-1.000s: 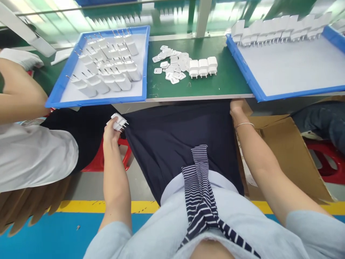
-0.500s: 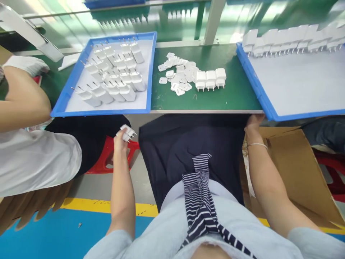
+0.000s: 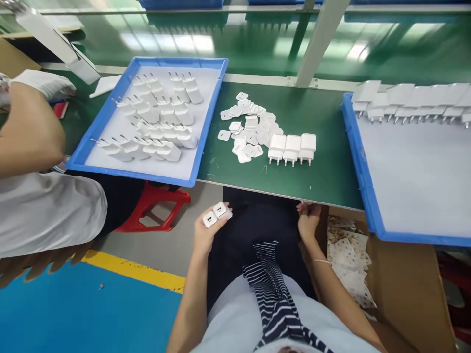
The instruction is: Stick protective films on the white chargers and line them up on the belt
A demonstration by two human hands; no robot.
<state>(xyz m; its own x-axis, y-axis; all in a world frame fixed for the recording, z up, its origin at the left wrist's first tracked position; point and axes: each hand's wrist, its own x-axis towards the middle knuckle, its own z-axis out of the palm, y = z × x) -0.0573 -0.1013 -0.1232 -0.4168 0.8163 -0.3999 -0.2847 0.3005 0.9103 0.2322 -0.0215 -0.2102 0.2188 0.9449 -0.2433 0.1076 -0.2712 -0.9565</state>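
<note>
My left hand (image 3: 206,233) is closed around two white charger plugs (image 3: 215,215) in front of the table, their port faces turned up toward me. Over my lap, just under the table's front edge, is my right hand (image 3: 309,220). Its fingers are curled, and a small whitish bit shows at the fingertips, too little to name. On the green table top (image 3: 235,171) stand three white charger plugs (image 3: 292,148) in a row, pins toward me. Beside them lies a loose heap of thin white port covers (image 3: 252,132).
At left, a blue-rimmed tray (image 3: 194,166) holds rows of chargers, pins up. Another blue-rimmed tray (image 3: 368,211) at right has chargers along its back. A cardboard box (image 3: 408,289) with white scraps sits below. A co-worker's arm (image 3: 29,127) and a red stool (image 3: 147,215) are at left.
My left hand has come inward to the right with the two chargers, turning their ports up instead of their pins sideways. My right hand has moved left from beside the right tray. The view has shifted.
</note>
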